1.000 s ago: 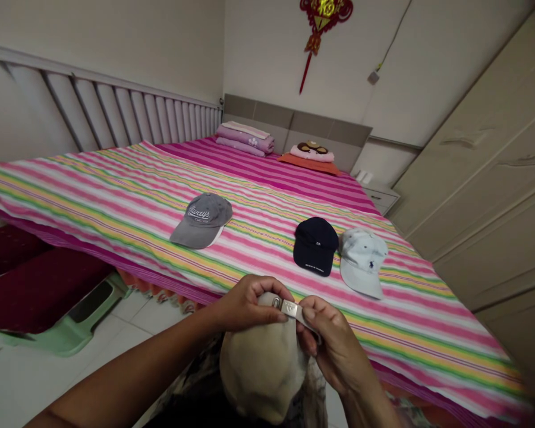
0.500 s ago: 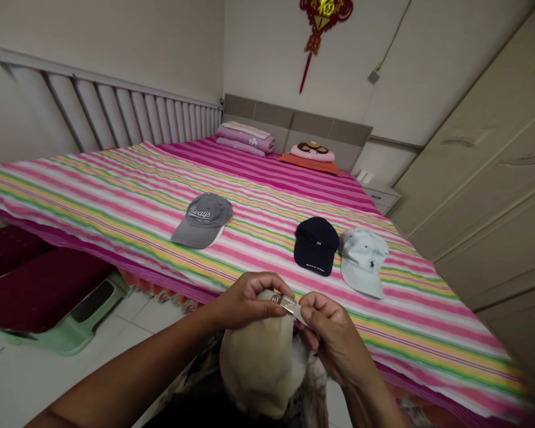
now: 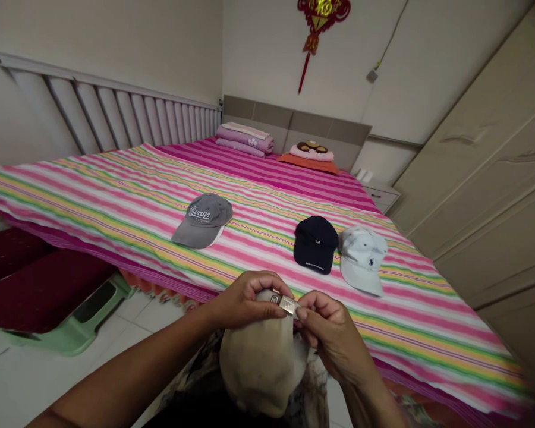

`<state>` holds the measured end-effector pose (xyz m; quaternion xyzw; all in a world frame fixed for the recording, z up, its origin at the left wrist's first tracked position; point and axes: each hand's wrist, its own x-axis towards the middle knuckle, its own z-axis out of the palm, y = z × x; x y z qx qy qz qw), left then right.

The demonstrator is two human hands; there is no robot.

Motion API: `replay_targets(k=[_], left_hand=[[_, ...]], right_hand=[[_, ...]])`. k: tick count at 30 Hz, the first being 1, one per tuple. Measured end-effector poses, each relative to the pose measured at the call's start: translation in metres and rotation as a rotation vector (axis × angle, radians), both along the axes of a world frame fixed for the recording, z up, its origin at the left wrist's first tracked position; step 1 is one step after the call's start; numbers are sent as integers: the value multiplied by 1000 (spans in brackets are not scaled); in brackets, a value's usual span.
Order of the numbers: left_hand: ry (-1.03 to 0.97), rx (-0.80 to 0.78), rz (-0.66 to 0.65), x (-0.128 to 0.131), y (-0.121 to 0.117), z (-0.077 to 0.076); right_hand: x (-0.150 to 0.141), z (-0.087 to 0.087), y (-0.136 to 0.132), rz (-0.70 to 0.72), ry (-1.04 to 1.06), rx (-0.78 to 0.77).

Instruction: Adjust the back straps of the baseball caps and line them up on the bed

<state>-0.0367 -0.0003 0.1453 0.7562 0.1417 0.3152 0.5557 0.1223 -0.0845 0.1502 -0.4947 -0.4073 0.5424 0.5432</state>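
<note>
A cream baseball cap [image 3: 258,362] is held low in front of me, its back strap with a metal buckle [image 3: 288,304] facing up. My left hand [image 3: 254,300] is closed on the cap's edge and strap, thumb beside the buckle. With fingertips pinched, my right hand [image 3: 323,321] grips the strap end just right of the buckle. Beyond the hands, a navy cap [image 3: 315,245] and a pale blue cap [image 3: 363,260] lie side by side on the bed. A grey cap [image 3: 204,220] with white lettering rests farther left.
The bed wears a striped sheet [image 3: 129,202]. Folded purple bedding [image 3: 244,139] and a pink pillow [image 3: 312,153] lie near the headboard [image 3: 289,122]. At left are a radiator [image 3: 116,116] and a green stool [image 3: 75,333] with a dark red top; at right, a wardrobe [image 3: 485,178].
My right hand's fingers have shifted slightly left along the strap, closer to the buckle. Less of the strap end shows between them. My left hand stays almost in place; the caps lie still.
</note>
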Motion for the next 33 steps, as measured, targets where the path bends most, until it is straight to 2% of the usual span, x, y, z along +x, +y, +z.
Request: replay_targets(k=[7,13,18,28,33], left_hand=[[1,-49,-37,2,-2,2],[-9,118,-3,1,-5,10],[-91,220,95,2,-7,9],[-133,-48,65,6,-7,-6],[-112,-50,58,4,-7,-7]], right_hand=[[5,-1,0,74,-7,-20],[5,2,0,76,4,-17],[5,4,-1,74,-26,14],[-8,-2,0,76,274,14],[-6,-1,-3,34,321,4]])
